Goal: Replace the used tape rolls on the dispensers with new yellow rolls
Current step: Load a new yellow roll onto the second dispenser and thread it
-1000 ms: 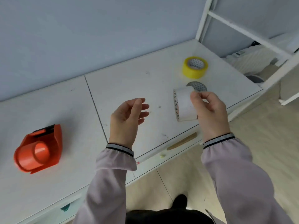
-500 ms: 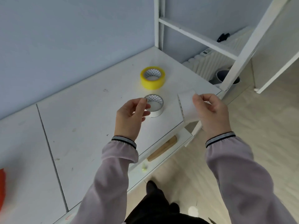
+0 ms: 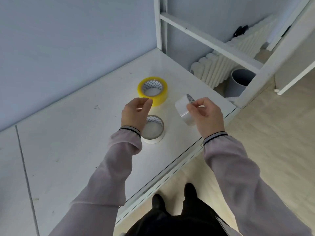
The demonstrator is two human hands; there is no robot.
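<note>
A new yellow tape roll [image 3: 161, 96] lies flat on the white table [image 3: 76, 150] near its far right end. In front of it lies a used whitish roll [image 3: 154, 132], also flat. My left hand [image 3: 135, 113] hovers between these two rolls, fingers curled loosely, holding nothing. My right hand [image 3: 207, 114] holds a second used whitish roll [image 3: 183, 109] on edge above the table's right end. No dispenser is in view.
A white metal frame [image 3: 160, 23] with a slanted bar rises at the table's far right corner. Beyond the right edge stand a white radiator [image 3: 214, 67] and a grey bin [image 3: 238, 82]. My shoes stand on the pale floor [image 3: 272, 142] by the front edge.
My view has swung right, so the orange dispenser is out of sight. Both hands moved toward the table's right end; my left hand now hovers close to the yellow roll.
</note>
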